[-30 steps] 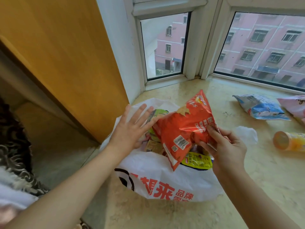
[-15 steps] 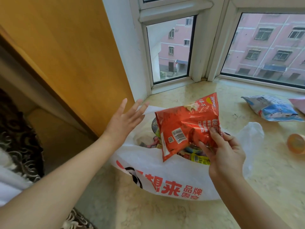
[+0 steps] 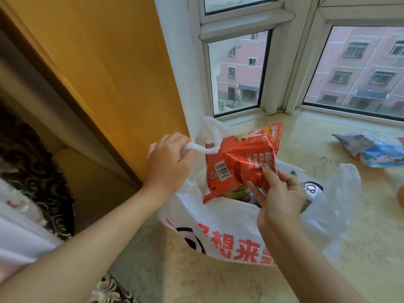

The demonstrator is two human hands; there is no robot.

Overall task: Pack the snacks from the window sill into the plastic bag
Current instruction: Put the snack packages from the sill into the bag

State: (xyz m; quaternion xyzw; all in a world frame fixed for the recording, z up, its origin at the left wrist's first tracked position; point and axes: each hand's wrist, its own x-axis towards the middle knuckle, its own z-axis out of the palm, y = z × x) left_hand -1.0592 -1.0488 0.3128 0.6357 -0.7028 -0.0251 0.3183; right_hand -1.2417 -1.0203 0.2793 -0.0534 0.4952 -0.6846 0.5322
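Note:
A white plastic bag (image 3: 227, 232) with red print lies on the marble window sill (image 3: 369, 259), its mouth facing up. My left hand (image 3: 168, 162) grips the bag's left handle and lifts it. My right hand (image 3: 277, 193) pinches the lower right corner of a red chip packet (image 3: 238, 158), which stands half inside the bag's mouth. Other snacks and a can top (image 3: 311, 189) show inside the bag.
A blue and white snack packet (image 3: 373, 149) lies on the sill at the right. An orange object (image 3: 401, 199) is cut off by the right edge. A yellow wooden panel (image 3: 109, 62) stands on the left, window frames behind.
My left hand went from open beside the bag to closed round its left handle, lifting it. The red packet has sunk a little deeper into the bag's mouth.

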